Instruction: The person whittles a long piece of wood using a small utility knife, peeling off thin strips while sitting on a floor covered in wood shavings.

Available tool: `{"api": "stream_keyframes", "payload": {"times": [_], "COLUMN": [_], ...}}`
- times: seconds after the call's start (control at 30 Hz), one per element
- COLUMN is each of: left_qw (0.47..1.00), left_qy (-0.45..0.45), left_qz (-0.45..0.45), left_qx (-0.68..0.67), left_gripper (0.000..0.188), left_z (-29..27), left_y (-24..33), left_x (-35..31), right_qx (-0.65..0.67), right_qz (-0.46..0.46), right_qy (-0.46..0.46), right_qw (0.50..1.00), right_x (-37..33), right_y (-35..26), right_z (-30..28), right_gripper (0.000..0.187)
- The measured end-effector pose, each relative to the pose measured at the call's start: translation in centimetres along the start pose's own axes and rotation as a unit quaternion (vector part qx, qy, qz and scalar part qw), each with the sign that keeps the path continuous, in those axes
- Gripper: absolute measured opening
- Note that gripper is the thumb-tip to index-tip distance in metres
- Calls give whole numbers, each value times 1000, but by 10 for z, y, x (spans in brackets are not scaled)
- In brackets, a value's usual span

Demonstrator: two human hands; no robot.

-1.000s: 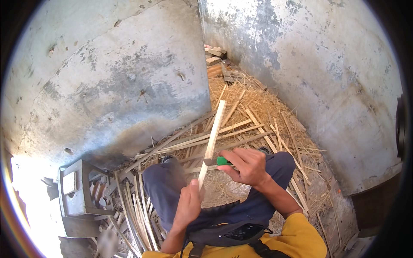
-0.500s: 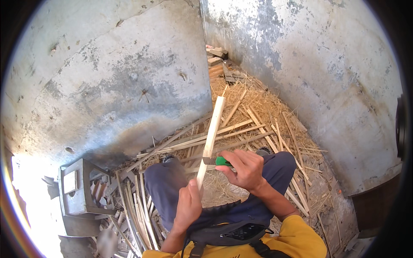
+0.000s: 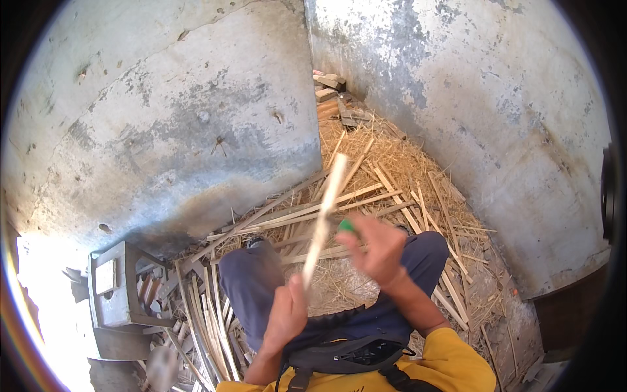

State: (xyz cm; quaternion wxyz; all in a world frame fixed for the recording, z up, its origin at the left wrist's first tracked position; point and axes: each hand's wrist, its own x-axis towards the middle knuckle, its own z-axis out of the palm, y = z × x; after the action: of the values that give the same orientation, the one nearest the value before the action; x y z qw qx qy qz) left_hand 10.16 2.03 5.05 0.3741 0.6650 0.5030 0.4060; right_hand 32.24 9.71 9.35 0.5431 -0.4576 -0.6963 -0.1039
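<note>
My left hand (image 3: 286,316) is closed around the lower end of a pale wooden strip (image 3: 332,189), which stands slanted up and away in front of me. Just right of the strip, my right hand (image 3: 379,251) grips a knife by its green handle (image 3: 346,226). Motion smears that hand, the knife and the strip, and the blade cannot be made out clearly. Both hands are between my bent knees, over shavings on the floor.
Thin wooden strips (image 3: 307,210) lie crossed on a heap of shavings (image 3: 392,153) beyond my feet. More strips (image 3: 209,320) are by my left leg, near a worn box-like frame (image 3: 124,307). Stained walls (image 3: 196,124) meet behind the heap. Wood blocks (image 3: 330,81) sit at the back.
My right hand and the knife have moved slightly up and right, off the strip. The strip's upper end has dipped a little and blurred. My left hand keeps its hold.
</note>
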Motion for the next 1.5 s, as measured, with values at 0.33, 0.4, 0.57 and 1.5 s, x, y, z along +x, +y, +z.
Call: {"api": "stream_keyframes", "payload": {"times": [0.33,0.4,0.57,1.5], "left_qw": [967,974,985,992], "left_qy": [-75,-80,-70,-97], "left_qz": [-174,-147,-108,-73], "left_qx": [-171,-150,-115,-22], "left_gripper": [58,57,57,32], "left_z": [-12,-15,-16,-6], "left_y": [-7,-2,-8,-10], "left_x": [-3,0,-1,2], "right_qx": [94,108,132,16], "right_qz": [39,-6,-78,-90], "right_qy": [-45,-84,-142,-111], "right_qw": [994,991,978,990], "right_x": [35,18,-8,4], "right_y": [37,29,7,9], "right_z": [-30,-20,-8,-13], "right_gripper": [45,40,34,37]}}
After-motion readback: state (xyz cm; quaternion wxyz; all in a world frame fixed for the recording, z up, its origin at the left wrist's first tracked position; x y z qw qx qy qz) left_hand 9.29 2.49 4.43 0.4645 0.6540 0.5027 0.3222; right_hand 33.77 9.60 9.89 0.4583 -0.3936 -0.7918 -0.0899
